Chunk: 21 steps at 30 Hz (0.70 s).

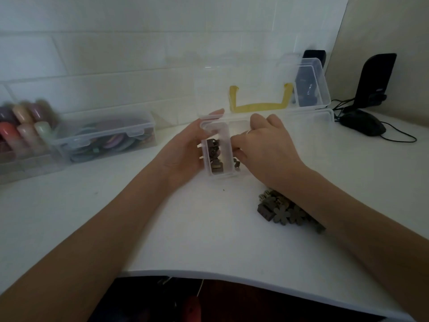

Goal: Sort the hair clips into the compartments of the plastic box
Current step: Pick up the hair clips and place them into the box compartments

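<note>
Hands, two: left hand (pixel 185 145) grips one plastic box (pixel 218 174); right hand (pixel 267 145) curled inside, grip untellable; one pile of hair clips (pixel 285 211)

Small box (pixel 218 149) sits mid-table (pixel 162 228); loose clips (pixel 285 210) at four o'clock, lidded box (pixel 104 138) at nine o'clock.

We note a small clear plastic box (pixel 218 156), lid open, upright on the white table. Its left compartment holds several dark brown hair clips (pixel 214 156); the compartment beside it is mostly hidden. A loose pile of brown clips (pixel 282 211), some flower-shaped, lies nearer us, right of the box.
</note>
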Tool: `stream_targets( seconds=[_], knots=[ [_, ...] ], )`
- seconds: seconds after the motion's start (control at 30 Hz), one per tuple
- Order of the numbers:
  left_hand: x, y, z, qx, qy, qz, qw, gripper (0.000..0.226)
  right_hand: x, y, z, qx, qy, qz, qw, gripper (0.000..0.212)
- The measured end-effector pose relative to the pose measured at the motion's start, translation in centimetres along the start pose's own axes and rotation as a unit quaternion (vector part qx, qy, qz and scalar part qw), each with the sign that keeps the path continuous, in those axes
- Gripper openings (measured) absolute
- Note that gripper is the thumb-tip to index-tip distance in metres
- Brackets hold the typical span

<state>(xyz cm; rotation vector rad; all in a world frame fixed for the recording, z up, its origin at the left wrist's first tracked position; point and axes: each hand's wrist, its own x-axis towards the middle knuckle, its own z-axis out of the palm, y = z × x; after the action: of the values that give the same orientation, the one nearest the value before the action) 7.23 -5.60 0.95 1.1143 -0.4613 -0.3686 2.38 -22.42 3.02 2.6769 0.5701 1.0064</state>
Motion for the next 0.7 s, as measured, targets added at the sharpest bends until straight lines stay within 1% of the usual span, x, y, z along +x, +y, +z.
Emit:
stream_targets(
  seconds=[0.07, 0.13, 0.23, 0.3, 0.37, 0.4, 0.47, 0.5, 0.53, 0.6, 0.7],
  knots=[
    [0.0, 0.0, 0.0, -0.004, 0.008, 0.004, 1.000, 0.065, -0.3, 0.2, -0.4, 0.048, -0.029, -0.005, 0.998, 0.007],
    [0.0, 0.0, -0.2, -0.004, 0.023, 0.006, 1.000, 0.059, -0.5, 0.9, -1.2, 0.145, -0.063, 0.008, 0.987, 0.015],
    [0.0, 0.4, -0.5, -0.036, 0.052, -0.001, 0.998, 0.039, -0.8, 2.4, -2.7, 0.284, -0.035, 0.024, 0.958, 0.013],
    [-0.1, 0.8, -0.5, -0.058, 0.066, -0.004, 0.996, 0.032, -0.8, 3.4, -3.6, 0.330, -0.024, 0.047, 0.943, 0.012],
    [-0.2, 1.1, -0.7, -0.068, 0.080, -0.002, 0.994, 0.032, -0.8, 4.4, -4.3, 0.341, -0.032, 0.042, 0.939, 0.010],
    [-0.2, 1.2, -0.9, -0.072, 0.090, -0.001, 0.993, 0.037, -0.9, 4.9, -4.7, 0.350, -0.058, 0.028, 0.935, 0.009],
    [-0.3, 1.2, -1.2, -0.077, 0.105, 0.003, 0.992, 0.046, -1.1, 5.6, -5.0, 0.359, -0.161, -0.002, 0.919, 0.008],
    [-0.3, 1.2, -1.2, -0.080, 0.109, 0.006, 0.991, 0.048, -1.2, 5.7, -5.0, 0.344, -0.209, -0.009, 0.915, 0.009],
    [-0.4, 1.3, -1.2, -0.083, 0.109, 0.007, 0.991, 0.048, -1.3, 5.8, -4.8, 0.321, -0.241, -0.011, 0.916, 0.010],
    [-0.4, 1.3, -1.3, -0.080, 0.111, 0.009, 0.991, 0.049, -1.4, 5.8, -4.5, 0.279, -0.280, 0.001, 0.918, 0.016],
    [-0.4, 1.3, -1.3, -0.077, 0.106, 0.008, 0.991, 0.051, -1.5, 5.5, -4.1, 0.250, -0.350, 0.034, 0.902, 0.024]
  ],
)
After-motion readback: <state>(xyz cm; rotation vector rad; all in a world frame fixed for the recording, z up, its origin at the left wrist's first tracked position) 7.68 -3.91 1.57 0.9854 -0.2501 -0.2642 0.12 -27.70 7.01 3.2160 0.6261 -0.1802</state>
